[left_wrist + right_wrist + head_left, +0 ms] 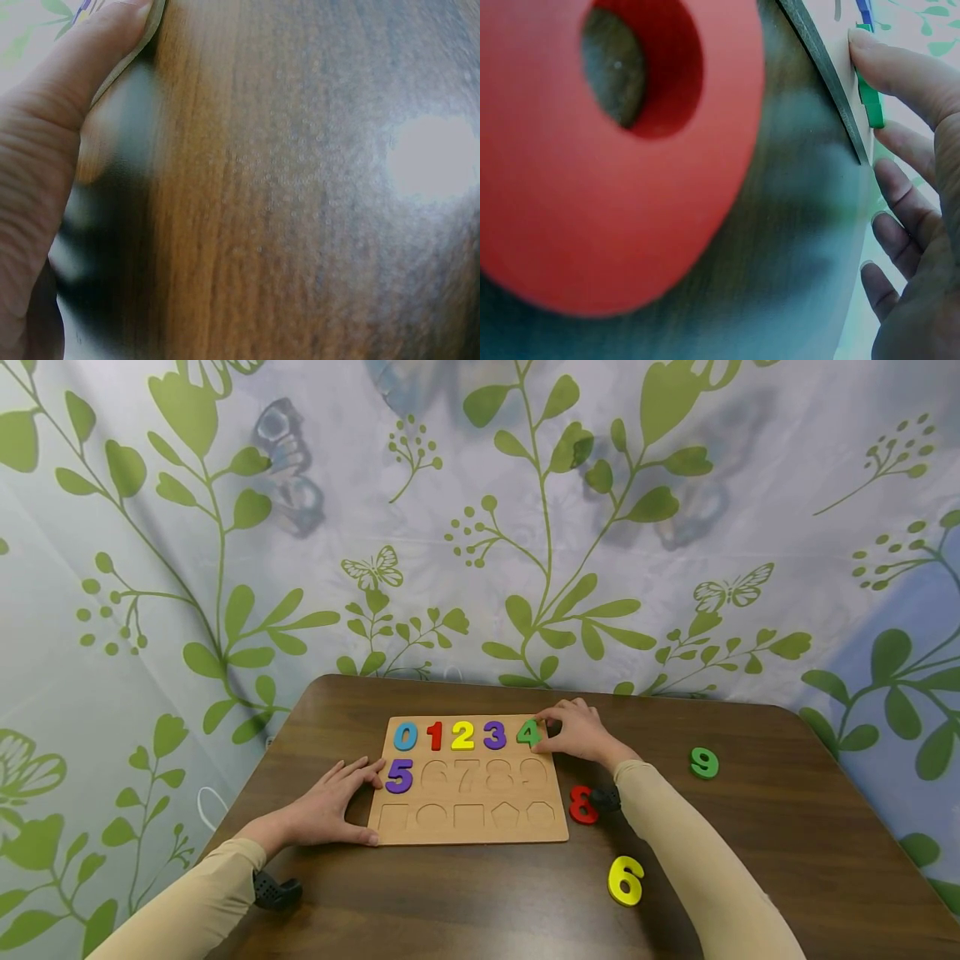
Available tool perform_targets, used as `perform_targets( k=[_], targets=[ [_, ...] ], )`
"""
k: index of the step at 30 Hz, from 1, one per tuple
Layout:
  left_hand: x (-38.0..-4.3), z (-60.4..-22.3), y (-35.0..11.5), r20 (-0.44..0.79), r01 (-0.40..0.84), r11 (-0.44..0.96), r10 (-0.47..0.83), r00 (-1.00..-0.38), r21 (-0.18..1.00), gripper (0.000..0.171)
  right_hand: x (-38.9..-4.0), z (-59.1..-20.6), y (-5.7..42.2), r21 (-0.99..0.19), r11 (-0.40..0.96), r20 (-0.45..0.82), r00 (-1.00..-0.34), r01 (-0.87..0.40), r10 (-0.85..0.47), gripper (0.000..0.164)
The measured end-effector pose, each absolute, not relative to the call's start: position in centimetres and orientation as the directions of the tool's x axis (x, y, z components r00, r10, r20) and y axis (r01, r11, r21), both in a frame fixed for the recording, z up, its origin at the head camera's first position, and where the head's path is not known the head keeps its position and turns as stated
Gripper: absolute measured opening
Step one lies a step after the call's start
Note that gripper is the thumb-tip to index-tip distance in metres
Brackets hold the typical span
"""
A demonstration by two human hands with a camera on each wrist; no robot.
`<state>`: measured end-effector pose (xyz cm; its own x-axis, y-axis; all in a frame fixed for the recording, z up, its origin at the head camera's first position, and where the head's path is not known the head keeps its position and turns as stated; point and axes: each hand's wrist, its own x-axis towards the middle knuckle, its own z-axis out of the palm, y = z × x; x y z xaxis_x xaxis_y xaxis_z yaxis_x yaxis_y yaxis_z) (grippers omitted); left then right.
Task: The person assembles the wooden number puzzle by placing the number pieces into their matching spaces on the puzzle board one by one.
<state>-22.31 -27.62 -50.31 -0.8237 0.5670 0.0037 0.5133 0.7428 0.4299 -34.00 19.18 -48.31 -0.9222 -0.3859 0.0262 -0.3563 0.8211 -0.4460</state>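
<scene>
A wooden number board (468, 837) lies on the table. My right hand (581, 732) pinches the green number 4 (528, 737) between thumb and index finger at the right end of the board's top row. In the right wrist view, the green 4 (870, 101) shows between these two fingertips, the other fingers bent. My left hand (330, 806) rests at the board's left edge, thumb at the lower corner, fingers spread near the purple 5 (399, 776). Blue 0 (405, 737), red 1 (435, 736), yellow 2 (462, 736) and purple 3 (494, 735) sit in the top row.
Right of the board, a red 8 (581, 805) lies beside the right wrist's black camera (606, 799). A yellow 6 (625, 881) is nearer the front, a green 9 (704, 763) farther right. Bare number and shape recesses (469, 816) fill the lower rows. A patterned curtain hangs behind the table.
</scene>
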Motion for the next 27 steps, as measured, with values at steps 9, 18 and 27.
perform_targets(
  k=[9, 18, 27],
  targets=[
    [-22.27, -50.27, -27.64, 0.012, 0.518, 0.739, 0.569, -0.822, 0.431, 0.079, -34.15, -48.32, 19.08, -0.439, 0.835, -0.005, -0.929, -0.331, -0.370, 0.064],
    [-22.23, -50.20, -27.67, 0.012, 0.522, 0.735, 0.574, -0.819, 0.433, 0.079, -34.21, -48.33, 19.11, -0.429, 0.839, -0.016, -0.926, -0.335, -0.378, 0.065],
    [-22.22, -50.15, -27.64, 0.026, 0.535, 0.724, 0.584, -0.811, 0.436, 0.077, -34.21, -48.37, 19.20, -0.435, 0.831, -0.011, -0.921, -0.346, -0.389, 0.066]
  ],
)
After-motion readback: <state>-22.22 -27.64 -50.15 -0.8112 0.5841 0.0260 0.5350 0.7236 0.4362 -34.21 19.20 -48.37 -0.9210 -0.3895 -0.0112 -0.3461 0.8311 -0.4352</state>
